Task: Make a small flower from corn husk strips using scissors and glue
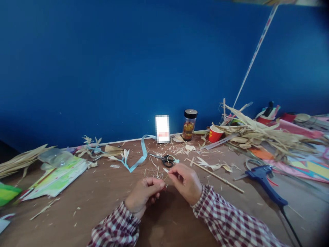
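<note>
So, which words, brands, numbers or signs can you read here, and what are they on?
No text can be read.
Red cup: yellow marks, too small and blurred to read.
Bright white rectangle: pixelated, unreadable.
Blue glue gun: no legible label.

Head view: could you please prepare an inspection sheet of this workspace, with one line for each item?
Surface: brown table, strewn with pale shavings.
Work things: thin pale strand, raised above the table.
Clutter: scissors and blue ribbon beyond the strand; stick, red cup, husks and glue gun toward the right; lidded jar at the back.
Grip: right hand pinches the strand; left hand is at its lower end, hold unclear.
Cables: black cord from the glue gun, leaving the picture at the bottom; plug: nothing seen.
Surroundings: blue wall behind, with a patterned strip slanting up at the right.
</note>
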The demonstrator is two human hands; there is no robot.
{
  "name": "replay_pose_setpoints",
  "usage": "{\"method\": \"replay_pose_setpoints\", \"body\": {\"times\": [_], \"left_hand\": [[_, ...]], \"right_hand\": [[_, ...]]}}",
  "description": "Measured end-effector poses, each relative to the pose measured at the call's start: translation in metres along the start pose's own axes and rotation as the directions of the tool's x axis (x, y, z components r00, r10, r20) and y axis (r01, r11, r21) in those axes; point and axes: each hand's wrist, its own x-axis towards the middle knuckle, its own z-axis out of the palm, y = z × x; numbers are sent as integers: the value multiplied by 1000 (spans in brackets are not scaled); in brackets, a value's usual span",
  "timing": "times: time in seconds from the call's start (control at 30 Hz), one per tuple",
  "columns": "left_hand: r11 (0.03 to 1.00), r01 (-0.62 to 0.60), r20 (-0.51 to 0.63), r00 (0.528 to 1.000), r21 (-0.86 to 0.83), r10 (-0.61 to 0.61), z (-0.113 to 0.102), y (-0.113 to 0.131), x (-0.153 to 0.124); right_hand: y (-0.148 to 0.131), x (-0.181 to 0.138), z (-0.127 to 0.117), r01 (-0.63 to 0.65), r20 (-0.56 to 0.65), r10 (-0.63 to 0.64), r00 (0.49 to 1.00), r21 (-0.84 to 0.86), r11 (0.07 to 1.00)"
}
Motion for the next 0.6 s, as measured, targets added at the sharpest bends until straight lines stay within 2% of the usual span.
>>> {"method": "replay_pose_setpoints", "body": {"times": [0.13,0.2,0.27,0.33,0.43,0.6], "left_hand": [[982,-186,-28,982,-44,185,7,-6,-1],[946,-321,-41,945,55,323,10,-8,-1],[849,-470,-39,869,240,492,12,-8,-3],[710,-569,-23,773,416,634,13,-7,-5],[565,-619,10,679,546,734,12,-6,-7],[408,-639,93,602,652,793,13,-10,-9]], "right_hand": [[-5,-1,2,-100,32,97,995,99,990],[-7,-2,4,-163,72,152,986,174,971],[-7,-3,6,-237,119,213,970,253,938],[-5,-4,8,-306,178,260,949,328,894],[-1,-3,10,-373,245,296,923,396,839],[1,-2,10,-435,300,329,896,432,790]]}}
